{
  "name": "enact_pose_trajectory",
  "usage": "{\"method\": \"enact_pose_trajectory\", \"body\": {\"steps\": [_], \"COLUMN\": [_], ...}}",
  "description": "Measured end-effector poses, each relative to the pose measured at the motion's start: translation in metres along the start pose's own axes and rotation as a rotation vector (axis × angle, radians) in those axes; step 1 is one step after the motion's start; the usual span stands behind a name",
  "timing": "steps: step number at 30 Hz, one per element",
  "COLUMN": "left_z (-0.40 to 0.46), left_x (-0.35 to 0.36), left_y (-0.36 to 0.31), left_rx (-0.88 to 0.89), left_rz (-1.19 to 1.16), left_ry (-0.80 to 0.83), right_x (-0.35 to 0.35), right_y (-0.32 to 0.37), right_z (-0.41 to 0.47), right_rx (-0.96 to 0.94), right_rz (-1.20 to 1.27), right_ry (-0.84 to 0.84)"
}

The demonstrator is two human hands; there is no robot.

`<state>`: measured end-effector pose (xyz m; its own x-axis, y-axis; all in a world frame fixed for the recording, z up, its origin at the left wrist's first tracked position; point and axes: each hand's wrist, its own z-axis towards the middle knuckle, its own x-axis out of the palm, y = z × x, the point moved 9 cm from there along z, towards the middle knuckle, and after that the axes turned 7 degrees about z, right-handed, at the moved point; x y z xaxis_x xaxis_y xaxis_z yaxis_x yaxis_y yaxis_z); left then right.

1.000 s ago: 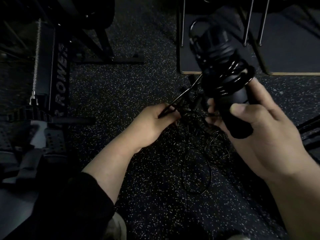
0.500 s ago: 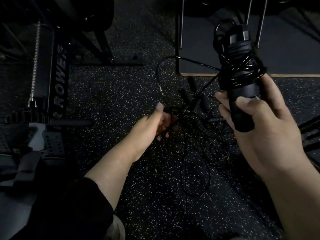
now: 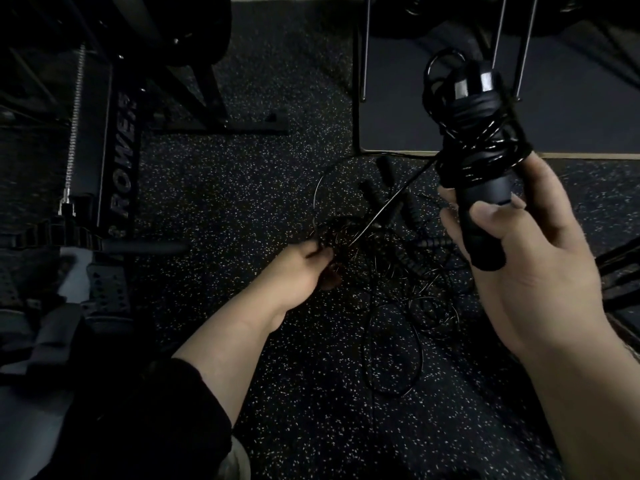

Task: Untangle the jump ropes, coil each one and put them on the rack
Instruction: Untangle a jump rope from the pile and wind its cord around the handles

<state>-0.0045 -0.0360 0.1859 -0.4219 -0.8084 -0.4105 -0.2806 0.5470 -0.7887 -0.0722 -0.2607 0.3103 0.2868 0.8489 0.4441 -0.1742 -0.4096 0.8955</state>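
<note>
Right hand [image 3: 530, 258]: clenched around coiled jump rope bundle [image 3: 479, 147], held upright above the floor. Left hand [image 3: 301, 271]: fingers curled into the tangled ropes [image 3: 388, 265] on speckled floor [image 3: 242, 188], apparently pinching a strand; dim view.

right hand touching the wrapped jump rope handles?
Touching. The head view shows the right hand with thumb and fingers curled around the lower part of the wrapped jump rope handles, no gap visible.

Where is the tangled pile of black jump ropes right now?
In the head view, the tangled pile of black jump ropes lies mid-frame on the speckled rubber floor, between the left hand gripping its edge and the raised right hand.
</note>
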Motion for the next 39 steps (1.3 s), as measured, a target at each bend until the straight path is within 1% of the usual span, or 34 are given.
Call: {"method": "enact_pose_trajectory", "body": {"steps": [2,4,5,7,8,9,10,11,12,13,14,16,18,20,24,28,30,35,37,39], "left_z": [0.004,0.008,0.010,0.012,0.014,0.013,0.012,0.009,0.004,-0.003,-0.010,-0.027,-0.039,-0.040,-0.032,-0.033,-0.035,-0.040,-0.038,-0.034], "left_x": [-0.009,-0.018,-0.020,-0.016,-0.013,-0.012,-0.015,-0.024,-0.032,-0.035,-0.033,-0.016,-0.002,0.005,0.015,0.017,0.018,0.037,0.039,0.034], "left_y": [0.013,0.025,0.030,0.040,0.043,0.041,0.032,0.016,-0.002,-0.023,-0.044,-0.082,-0.101,-0.103,-0.094,-0.090,-0.090,-0.090,-0.089,-0.087], "left_rx": [-0.058,-0.058,-0.068,-0.114,-0.138,-0.153,-0.136,-0.064,0.052,0.180,0.310,0.509,0.599,0.579,0.489,0.463,0.475,0.424,0.430,0.449], "left_rz": [0.113,0.285,0.375,0.540,0.569,0.543,0.462,0.340,0.198,0.072,0.004,0.066,0.139,0.128,0.058,0.023,0.045,0.074,0.065,0.051], "left_ry": [-0.100,-0.182,-0.187,-0.112,-0.080,-0.077,-0.121,-0.212,-0.296,-0.319,-0.282,-0.150,-0.103,-0.088,0.034,0.010,0.008,0.162,0.149,0.108], "right_x": [0.005,0.007,0.007,0.007,0.007,0.006,0.005,0.006,0.008,0.011,0.015,0.022,0.030,0.037,0.041,0.037,0.034,0.034,0.032,0.026], "right_y": [0.002,0.005,0.006,0.006,0.004,0.002,-0.001,-0.004,-0.007,-0.011,-0.014,-0.020,-0.024,-0.025,-0.024,-0.026,-0.025,-0.024,-0.024,-0.023], "right_z": [-0.001,-0.002,-0.001,-0.001,0.000,0.000,-0.001,-0.001,-0.002,-0.004,-0.005,-0.008,-0.012,-0.017,-0.021,-0.019,-0.017,-0.017,-0.017,-0.015], "right_rx": [0.000,-0.010,-0.014,-0.005,0.012,0.034,0.055,0.073,0.093,0.111,0.129,0.163,0.196,0.223,0.256,0.297,0.294,0.307,0.313,0.307], "right_rz": [-0.009,0.015,0.028,0.041,0.044,0.049,0.051,0.042,0.024,0.005,-0.012,-0.047,-0.061,-0.049,-0.036,-0.052,-0.040,0.010,-0.001,-0.028], "right_ry": [0.040,0.054,0.058,0.060,0.058,0.054,0.057,0.071,0.099,0.139,0.180,0.259,0.334,0.390,0.426,0.414,0.394,0.408,0.388,0.322]}}
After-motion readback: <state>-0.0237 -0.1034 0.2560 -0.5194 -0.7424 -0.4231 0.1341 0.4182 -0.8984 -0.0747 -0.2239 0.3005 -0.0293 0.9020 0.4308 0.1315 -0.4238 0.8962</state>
